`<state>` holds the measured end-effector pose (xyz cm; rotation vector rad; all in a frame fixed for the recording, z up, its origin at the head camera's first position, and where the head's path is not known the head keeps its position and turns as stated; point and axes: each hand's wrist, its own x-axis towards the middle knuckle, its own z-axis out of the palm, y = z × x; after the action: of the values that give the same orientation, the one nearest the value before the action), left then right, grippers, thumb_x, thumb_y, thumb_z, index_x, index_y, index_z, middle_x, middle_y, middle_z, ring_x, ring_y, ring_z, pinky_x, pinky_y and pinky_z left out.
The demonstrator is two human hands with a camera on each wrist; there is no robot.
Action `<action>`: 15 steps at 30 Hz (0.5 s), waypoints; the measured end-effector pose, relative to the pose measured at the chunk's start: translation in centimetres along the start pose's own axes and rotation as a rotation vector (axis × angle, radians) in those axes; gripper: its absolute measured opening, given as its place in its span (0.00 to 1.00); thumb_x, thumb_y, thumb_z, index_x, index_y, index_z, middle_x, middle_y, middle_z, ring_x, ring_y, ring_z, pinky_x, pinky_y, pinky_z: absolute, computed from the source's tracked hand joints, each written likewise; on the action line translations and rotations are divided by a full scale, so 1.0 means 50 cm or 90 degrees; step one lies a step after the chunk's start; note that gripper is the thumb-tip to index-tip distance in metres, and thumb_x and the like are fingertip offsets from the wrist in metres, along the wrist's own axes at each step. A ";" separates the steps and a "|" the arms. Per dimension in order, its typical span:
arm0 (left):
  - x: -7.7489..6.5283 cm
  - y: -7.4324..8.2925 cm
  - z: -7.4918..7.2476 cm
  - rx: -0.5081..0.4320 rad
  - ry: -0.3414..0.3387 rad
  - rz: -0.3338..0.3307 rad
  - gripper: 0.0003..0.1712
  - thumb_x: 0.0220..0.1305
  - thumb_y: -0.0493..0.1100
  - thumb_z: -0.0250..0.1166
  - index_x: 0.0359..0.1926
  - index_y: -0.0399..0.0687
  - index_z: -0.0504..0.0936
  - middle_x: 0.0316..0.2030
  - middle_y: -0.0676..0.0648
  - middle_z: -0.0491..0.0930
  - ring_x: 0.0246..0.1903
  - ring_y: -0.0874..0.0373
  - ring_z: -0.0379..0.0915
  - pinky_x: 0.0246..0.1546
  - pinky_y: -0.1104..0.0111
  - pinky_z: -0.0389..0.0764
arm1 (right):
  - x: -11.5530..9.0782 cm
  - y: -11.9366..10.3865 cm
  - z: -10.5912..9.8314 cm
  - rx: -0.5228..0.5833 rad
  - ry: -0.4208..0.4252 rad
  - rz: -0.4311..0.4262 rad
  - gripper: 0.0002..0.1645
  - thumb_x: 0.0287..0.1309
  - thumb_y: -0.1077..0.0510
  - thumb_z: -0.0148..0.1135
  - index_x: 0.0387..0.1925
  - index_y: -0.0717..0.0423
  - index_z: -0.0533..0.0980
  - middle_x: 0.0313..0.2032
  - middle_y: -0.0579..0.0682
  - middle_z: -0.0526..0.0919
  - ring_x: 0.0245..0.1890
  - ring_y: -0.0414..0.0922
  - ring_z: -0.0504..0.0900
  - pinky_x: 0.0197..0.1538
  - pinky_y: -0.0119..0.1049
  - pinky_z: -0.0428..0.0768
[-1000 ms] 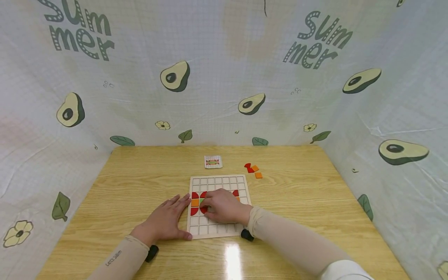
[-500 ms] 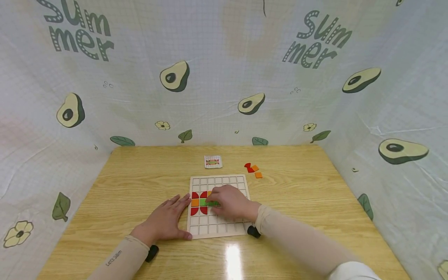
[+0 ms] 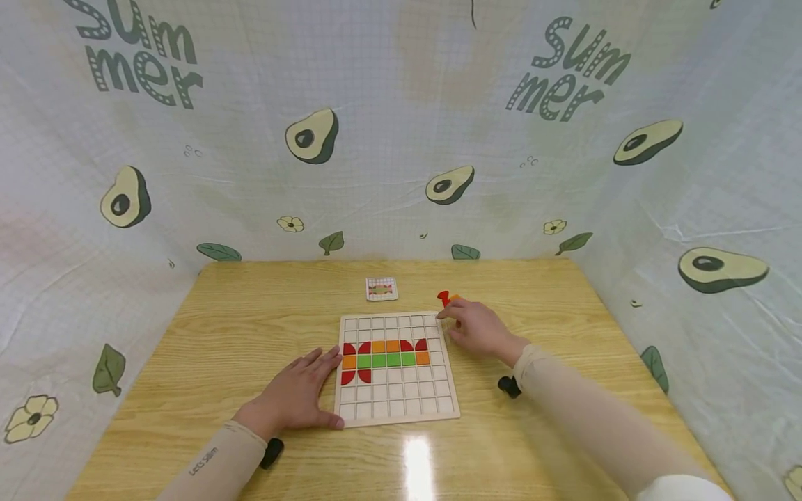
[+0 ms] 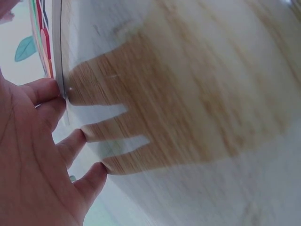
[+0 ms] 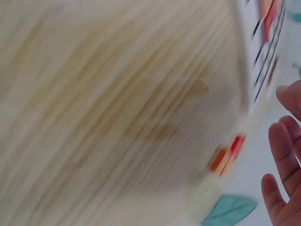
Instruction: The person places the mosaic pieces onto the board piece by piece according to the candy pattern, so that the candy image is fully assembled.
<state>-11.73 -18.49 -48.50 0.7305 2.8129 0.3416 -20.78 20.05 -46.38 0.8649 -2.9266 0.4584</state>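
Note:
A pale wooden grid board (image 3: 413, 408) lies on the table. Set in its cells are a row of green square tiles (image 3: 393, 360), orange squares such as the tile (image 3: 379, 346), and red quarter-round tiles (image 3: 348, 378). My left hand (image 3: 297, 393) is spread flat at the board's left edge, fingertips and thumb against it. Beyond the board's far right corner, my right hand (image 3: 479, 327) hovers with loosely bent fingers and nothing visible in them. Just past its fingertips lie loose red tiles (image 3: 443, 297) and an orange tile (image 3: 455, 298), partly covered by the hand.
A small pattern card (image 3: 381, 289) showing a coloured grid lies behind the board. A printed cloth (image 3: 388, 216) hangs at the back and sides of the wooden table (image 3: 250, 306). Black wrist cameras sit under both wrists, the right one (image 3: 510, 386) beside the board.
My right hand has lifted off the middle of the board and moved right and away to the loose tiles, uncovering the green row. The left hand has stayed put.

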 end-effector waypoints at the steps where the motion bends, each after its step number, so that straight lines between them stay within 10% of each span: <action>1: 0.000 -0.001 0.001 -0.002 0.003 0.001 0.67 0.43 0.80 0.67 0.75 0.45 0.62 0.76 0.50 0.54 0.74 0.41 0.48 0.67 0.42 0.57 | -0.003 0.017 -0.001 0.000 0.006 0.013 0.18 0.57 0.59 0.69 0.51 0.51 0.83 0.47 0.46 0.80 0.32 0.40 0.74 0.40 0.39 0.77; 15: -0.001 -0.004 0.000 -0.002 0.005 0.013 0.67 0.43 0.80 0.67 0.76 0.45 0.61 0.76 0.49 0.54 0.74 0.41 0.48 0.67 0.43 0.57 | -0.010 0.107 0.004 0.016 0.000 0.104 0.18 0.58 0.58 0.69 0.52 0.53 0.83 0.48 0.48 0.79 0.32 0.42 0.74 0.37 0.39 0.77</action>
<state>-11.78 -18.66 -48.54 0.7584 2.8137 0.3521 -23.25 24.52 -48.07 0.6305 -3.0106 0.5062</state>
